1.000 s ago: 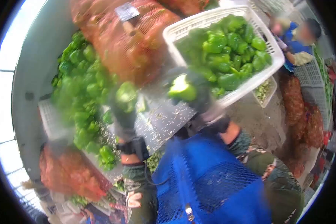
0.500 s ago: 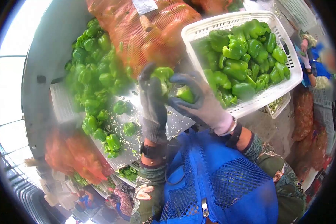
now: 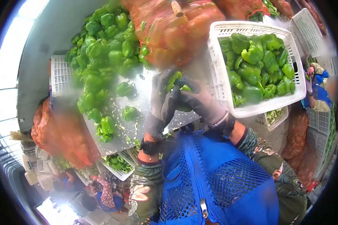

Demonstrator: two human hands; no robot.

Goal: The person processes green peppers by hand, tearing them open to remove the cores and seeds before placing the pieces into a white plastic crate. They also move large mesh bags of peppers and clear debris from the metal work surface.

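Both gloved hands meet over the near part of the metal table. My left hand is wrapped round a green pepper piece. My right hand, in a dark-palmed glove, presses against it with its fingers closed round another piece of green pepper. Whether these are parts of one pepper is hidden by the fingers. Left of the hands, single peppers lie among pale seeds, beside a large heap of green peppers. A white basket of peppers stands to the right.
An orange mesh sack lies behind the hands. Another mesh sack is at the left, near a white crate. Below the table is a small basket of green pieces. A co-worker is at the far right, others at lower left.
My hands have come closer together round the pepper pieces, and their fingers now overlap. The view has shifted, so the heap, the sacks and the basket appear in different places.
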